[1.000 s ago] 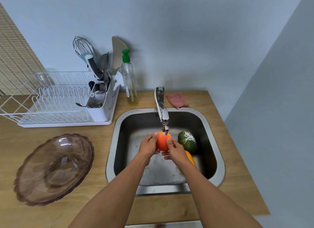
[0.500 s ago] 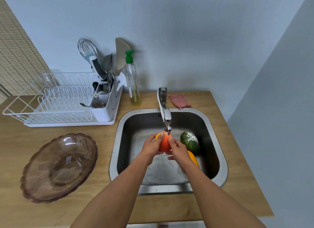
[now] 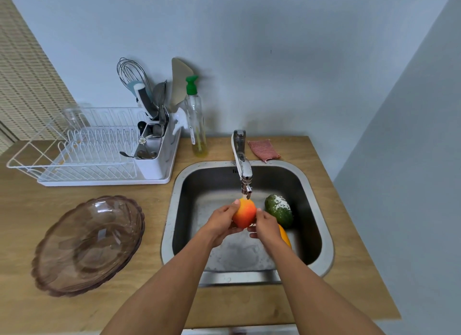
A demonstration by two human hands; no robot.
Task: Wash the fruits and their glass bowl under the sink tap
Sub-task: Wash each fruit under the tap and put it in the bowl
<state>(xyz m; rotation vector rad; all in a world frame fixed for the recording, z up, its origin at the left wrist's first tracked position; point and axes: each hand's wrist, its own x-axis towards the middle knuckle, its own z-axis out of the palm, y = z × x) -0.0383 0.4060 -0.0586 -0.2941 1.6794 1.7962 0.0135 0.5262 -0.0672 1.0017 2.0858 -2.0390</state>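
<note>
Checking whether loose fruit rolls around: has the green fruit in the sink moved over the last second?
No. The green fruit lies just right of the tap spout, exactly as before. Only the camera's view shifted.

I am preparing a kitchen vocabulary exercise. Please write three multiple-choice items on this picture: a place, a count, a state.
1. Where is the brown scalloped glass bowl? A in a cupboard; B on the wooden counter; C on a shelf.
2. How many fruits are in or over the steel sink? A two; B three; C five.
3. What do the left hand and right hand do? A hold the red-orange round fruit under the chrome tap; B rest flat; C lift the bowl.

1 B: it lies left of the sink.
2 B: the held one, a dark green oval fruit, an orange fruit behind the right hand.
3 A: their fingers curl round it.
</note>
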